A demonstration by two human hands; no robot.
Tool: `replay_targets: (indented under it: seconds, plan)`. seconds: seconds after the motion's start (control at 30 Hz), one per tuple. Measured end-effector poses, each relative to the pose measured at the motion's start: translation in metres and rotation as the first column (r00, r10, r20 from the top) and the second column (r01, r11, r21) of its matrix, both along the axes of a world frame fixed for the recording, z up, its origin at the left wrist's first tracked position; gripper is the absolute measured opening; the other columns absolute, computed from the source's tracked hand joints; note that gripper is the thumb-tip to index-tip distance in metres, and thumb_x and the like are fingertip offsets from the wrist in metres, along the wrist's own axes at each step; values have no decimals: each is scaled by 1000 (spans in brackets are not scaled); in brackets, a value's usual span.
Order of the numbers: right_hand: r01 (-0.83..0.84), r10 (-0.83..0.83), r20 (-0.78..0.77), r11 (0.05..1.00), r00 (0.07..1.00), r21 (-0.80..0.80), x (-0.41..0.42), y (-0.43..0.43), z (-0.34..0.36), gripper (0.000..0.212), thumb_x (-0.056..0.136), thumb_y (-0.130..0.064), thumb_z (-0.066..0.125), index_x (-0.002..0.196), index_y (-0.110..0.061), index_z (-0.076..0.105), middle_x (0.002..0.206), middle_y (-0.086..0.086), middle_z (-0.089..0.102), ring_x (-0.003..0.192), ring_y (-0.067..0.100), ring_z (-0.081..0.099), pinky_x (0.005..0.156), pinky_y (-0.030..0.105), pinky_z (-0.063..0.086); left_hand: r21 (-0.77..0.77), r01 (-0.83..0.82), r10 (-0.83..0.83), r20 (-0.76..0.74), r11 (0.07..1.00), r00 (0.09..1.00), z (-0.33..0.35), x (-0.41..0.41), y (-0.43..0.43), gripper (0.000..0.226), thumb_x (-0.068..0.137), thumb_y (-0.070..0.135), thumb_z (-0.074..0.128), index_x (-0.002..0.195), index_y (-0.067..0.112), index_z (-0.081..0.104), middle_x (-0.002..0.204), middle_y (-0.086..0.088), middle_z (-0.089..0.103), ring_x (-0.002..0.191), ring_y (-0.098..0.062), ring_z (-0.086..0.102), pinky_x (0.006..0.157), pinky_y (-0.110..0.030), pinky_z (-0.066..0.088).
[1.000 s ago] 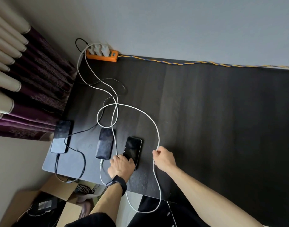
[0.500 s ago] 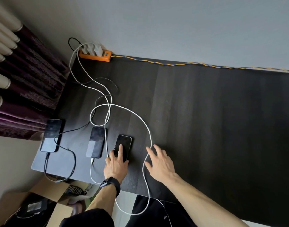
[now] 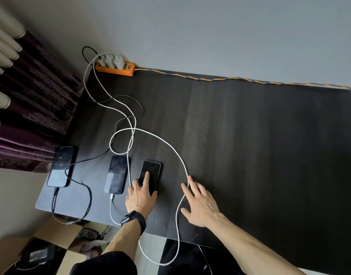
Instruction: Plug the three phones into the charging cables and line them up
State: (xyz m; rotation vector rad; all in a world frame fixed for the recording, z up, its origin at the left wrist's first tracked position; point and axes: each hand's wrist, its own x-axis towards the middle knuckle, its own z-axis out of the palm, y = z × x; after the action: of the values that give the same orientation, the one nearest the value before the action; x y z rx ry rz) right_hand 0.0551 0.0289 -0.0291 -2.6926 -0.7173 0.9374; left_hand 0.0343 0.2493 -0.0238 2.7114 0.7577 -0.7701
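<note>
3rd phone is lying flat near the desk's front edge, just right of 2 plugged phones, w/ left hand resting open-fingered on it, right hand splayed, gripping nothing, over white cable; probably sliding it level w/ neighbours, avoiding plug strain.

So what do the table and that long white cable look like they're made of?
Table: likely wood or wood-effect laminate, matte near-black, with faint straight grain lines. White cable: looks braided fabric, since its surface seems finely textured, not glossy; smooth plastic can't be ruled out.
</note>
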Motion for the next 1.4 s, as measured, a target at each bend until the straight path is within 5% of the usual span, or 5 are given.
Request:
replay_targets:
  seconds: [0.3, 0.5, 0.73, 1.2, 1.4]
  plan:
    - [56, -45, -81, 989, 996, 134, -10, -7, 10, 77, 97, -50, 46, 153, -50, -7, 167, 5, -13, 152, 33, 14, 123, 42, 19, -36, -1, -1, -54, 999, 999, 6, 5, 3, 75, 93, 48, 51, 157, 32, 16, 152, -9, 31, 131, -33, 43, 101, -46, 45]
    - [220, -210, -76, 959, 975, 176, -20, -59, 25, 71, 98, -52, 42, 156, -46, 0, 169, -2, 2, 152, 26, 15, 121, 37, 23, -120, -176, 197, 192, 977, 961, 29, 26, -34, 50, 99, 35, 40, 146, 19, 43, 150, -14, 40, 135, -38, 40, 109, -50, 36]
    - [393, -392, -83, 920, 916, -5, -52, -177, 22, 70, 98, -53, 41, 158, -34, 11, 169, -1, 2, 154, 27, 7, 123, 40, 19, 35, 257, -248, 408, 966, 879, 33, 12, -137, 59, 88, 26, 60, 144, 13, 47, 149, -19, 46, 134, -37, 47, 106, -50, 42]
    - [533, -558, -37, 808, 829, -252, -91, -314, 4, 77, 97, -53, 44, 156, -43, -5, 167, 0, -17, 152, 37, -13, 115, 67, 19, -137, 447, -455, -27, 884, 890, -12, -30, -269, 75, 94, 62, 34, 157, 39, 0, 167, 3, -14, 154, -29, -9, 119, -57, 14]
    - [571, -600, -114, 794, 792, -209, -93, -323, 11, 67, 98, -60, 34, 156, -43, 5, 168, -5, -13, 153, 30, -12, 114, 56, 33, -150, 429, -443, -80, 891, 893, -10, -28, -269, 74, 94, 66, 31, 156, 43, 0, 167, 7, -14, 154, -25, -10, 118, -58, 17]
